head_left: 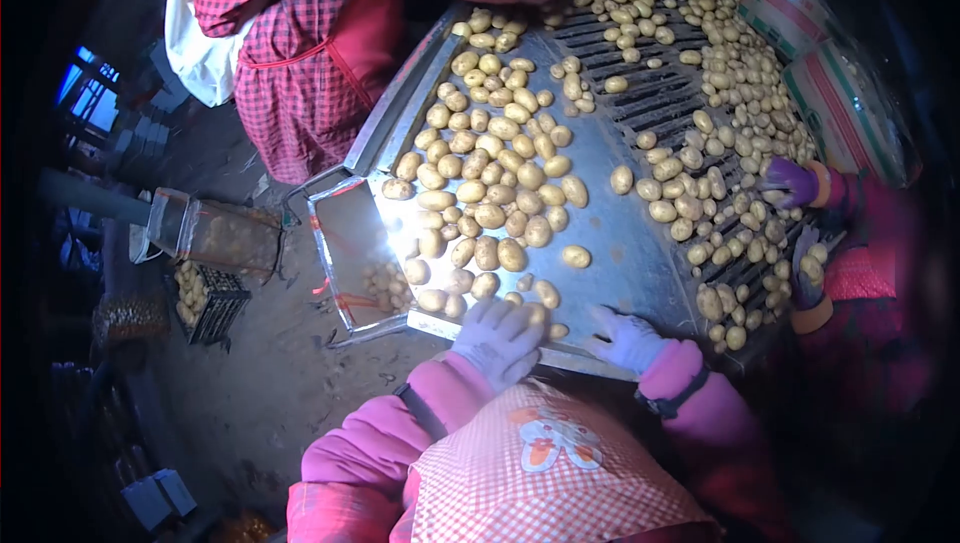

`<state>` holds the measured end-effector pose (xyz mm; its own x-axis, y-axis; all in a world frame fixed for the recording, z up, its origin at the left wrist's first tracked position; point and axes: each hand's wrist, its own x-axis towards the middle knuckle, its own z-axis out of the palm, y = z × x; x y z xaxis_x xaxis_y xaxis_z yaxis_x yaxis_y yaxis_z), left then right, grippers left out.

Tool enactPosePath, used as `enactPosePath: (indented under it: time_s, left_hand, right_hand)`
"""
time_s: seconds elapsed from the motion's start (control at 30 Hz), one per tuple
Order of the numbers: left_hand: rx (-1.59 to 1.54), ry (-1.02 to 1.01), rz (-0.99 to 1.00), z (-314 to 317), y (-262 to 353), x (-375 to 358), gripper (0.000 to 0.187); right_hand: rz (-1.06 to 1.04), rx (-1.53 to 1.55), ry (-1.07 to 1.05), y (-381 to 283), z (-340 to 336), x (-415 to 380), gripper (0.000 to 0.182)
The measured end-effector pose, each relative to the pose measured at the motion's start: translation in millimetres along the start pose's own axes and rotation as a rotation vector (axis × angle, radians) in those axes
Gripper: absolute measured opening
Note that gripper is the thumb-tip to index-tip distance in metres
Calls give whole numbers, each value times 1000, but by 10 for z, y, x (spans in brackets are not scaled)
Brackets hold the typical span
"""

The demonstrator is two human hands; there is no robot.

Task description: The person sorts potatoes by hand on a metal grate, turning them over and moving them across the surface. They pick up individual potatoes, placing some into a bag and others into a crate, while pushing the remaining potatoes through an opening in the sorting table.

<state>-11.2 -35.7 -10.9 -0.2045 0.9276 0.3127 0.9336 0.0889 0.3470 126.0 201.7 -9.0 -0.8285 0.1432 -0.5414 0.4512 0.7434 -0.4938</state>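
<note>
My left hand (500,340), in a pale glove, lies at the near edge of the metal sorting table (635,253). Its fingers are stretched out over the nearest potatoes, and a potato (546,294) lies just beyond them. What is under the palm is hidden. To its right, my right hand (625,340), also gloved, rests on the bare metal near the edge, thumb and fingers apart, holding nothing. A small potato (558,330) lies between the two hands. Many potatoes (490,188) spread across the left part of the table.
A slatted rack (640,93) full of potatoes adjoins the table. Co-workers' gloved hands (790,184) are at its right; another person in a checked apron (300,73) stands at the far left. A framed chute (345,243) and a potato crate (210,298) are at left.
</note>
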Motion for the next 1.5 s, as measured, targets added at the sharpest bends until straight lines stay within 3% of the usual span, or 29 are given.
enactPosePath:
  time_s: [0.07, 0.1, 0.13, 0.23, 0.33, 0.4, 0.43, 0.47, 0.53, 0.57, 0.6, 0.67, 0.73, 0.77, 0.83, 0.87, 0.9, 0.93, 0.97, 1.07, 1.13, 1.2, 1.27, 1.3, 1.33, 1.37, 1.43, 1.47, 1.5]
  left_hand:
    - [-67, -52, -258, -82, -58, -39, 50]
    - [77, 39, -155, -140, -85, -70, 54]
    - [-83, 41, -374, -52, -127, -148, 53]
    - [31, 117, -415, -47, -231, -293, 44]
    - [87, 135, -516, -117, -301, -363, 40]
    - [157, 149, -678, -140, -335, -432, 40]
    - [170, 226, -692, -124, -351, -475, 41]
    - [184, 302, -702, -104, -363, -494, 42]
    - [160, 379, -636, -154, -296, -402, 44]
    - [173, 387, -607, -162, -234, -303, 47]
    - [76, 257, -637, -181, -207, -222, 54]
    - [98, 246, -567, -115, -180, -133, 62]
    - [124, 176, -617, -45, -265, -102, 69]
    - [134, 139, -700, -68, -325, -63, 71]
    - [147, 75, -820, -119, -443, 13, 74]
    - [175, 77, -812, -102, -512, 29, 76]
    - [166, 110, -802, -79, -550, 42, 76]
    - [157, 141, -794, -64, -574, 50, 77]
    - [171, 188, -793, -37, -589, 55, 78]
    - [201, 170, -835, -17, -591, 92, 78]
    - [185, 173, -834, -58, -615, 94, 79]
    - [214, 215, -854, -4, -647, 31, 80]
    - [304, 292, -852, 49, -649, 35, 79]
    - [293, 259, -832, 36, -670, 31, 79]
    - [285, 226, -825, 23, -663, 7, 80]
    - [280, 224, -842, 22, -645, 4, 80]
    - [253, 214, -882, -11, -634, 23, 80]
    - [229, 188, -908, -41, -628, 37, 79]
    - [222, 195, -909, -44, -632, 34, 78]
  right_hand:
    - [-56, 26, -35, -182, 60, 258, 75]
    - [-105, 50, 1, -234, 136, 431, 79]
    - [-116, 41, -7, -303, 209, 637, 79]
    - [-12, 257, -163, -509, 338, 1057, 89]
    - [-85, 352, -90, -556, 506, 1272, 93]
    - [-225, 590, 11, -532, 724, 1426, 93]
    - [-239, 388, 54, -578, 740, 1450, 86]
    - [-247, 380, 50, -641, 777, 1465, 86]
    - [-348, 768, -251, -792, 708, 1438, 79]
    - [-280, 747, -266, -818, 610, 1417, 75]
    - [-161, 850, -419, -1113, 122, 1176, 66]
    - [-857, 300, 113, -341, 346, 1754, 51]
    - [-387, 593, 384, -528, -396, 1701, 43]
    - [-391, 589, 383, -539, -597, 1697, 43]
    - [-375, -219, 775, -516, -873, 1737, 53]
    - [-378, -221, 778, -318, -776, 1951, 53]
    - [-415, -503, 701, -1, -532, 2306, 57]
    - [-447, -782, 610, -247, -588, 2260, 62]
    - [-368, -226, 586, -433, -545, 2061, 65]
    - [-525, -171, 490, -811, -392, 1973, 63]
    - [-548, -291, 453, -1209, -367, 1786, 63]
    - [-725, -168, 363, -1444, -231, 1763, 60]
    - [-712, 53, 155, -1409, -425, 1781, 58]
    - [-772, 32, 346, -1397, -613, 1868, 48]
    - [-703, 216, 450, -1180, -670, 2159, 40]
    - [-617, 23, 602, -1244, -1010, 2253, 40]
    - [-665, -454, 1034, -768, -1212, 2945, 43]
    - [-467, -342, 862, -822, -1337, 2934, 49]
    - [-491, -534, 846, -578, -1208, 3233, 53]
